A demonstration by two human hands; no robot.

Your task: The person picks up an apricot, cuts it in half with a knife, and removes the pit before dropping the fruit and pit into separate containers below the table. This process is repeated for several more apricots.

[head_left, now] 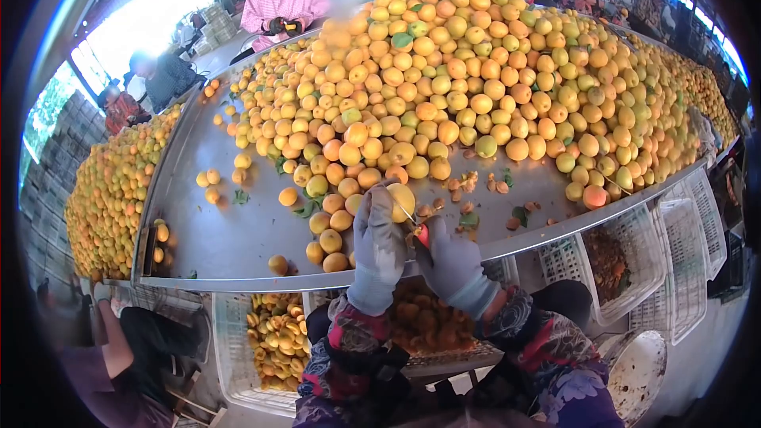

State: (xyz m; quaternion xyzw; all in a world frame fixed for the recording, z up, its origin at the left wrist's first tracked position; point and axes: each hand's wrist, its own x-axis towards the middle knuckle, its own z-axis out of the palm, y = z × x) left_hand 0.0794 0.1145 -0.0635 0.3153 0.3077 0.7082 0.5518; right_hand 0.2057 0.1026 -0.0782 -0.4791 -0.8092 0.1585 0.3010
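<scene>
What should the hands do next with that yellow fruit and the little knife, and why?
Probably press the knife on around the fruit. The left hand holds it over the table's edge, the right hand has the blade against it, and the fruit looks whole.

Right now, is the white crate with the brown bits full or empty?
Partly filled: brown scraps cover the bottom of the white crate, with bare mesh walls above them.

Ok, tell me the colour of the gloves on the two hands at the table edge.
Grey gloves, seen best in the head view.

White crates (688,247) beneath the metal table (238,246)
</scene>
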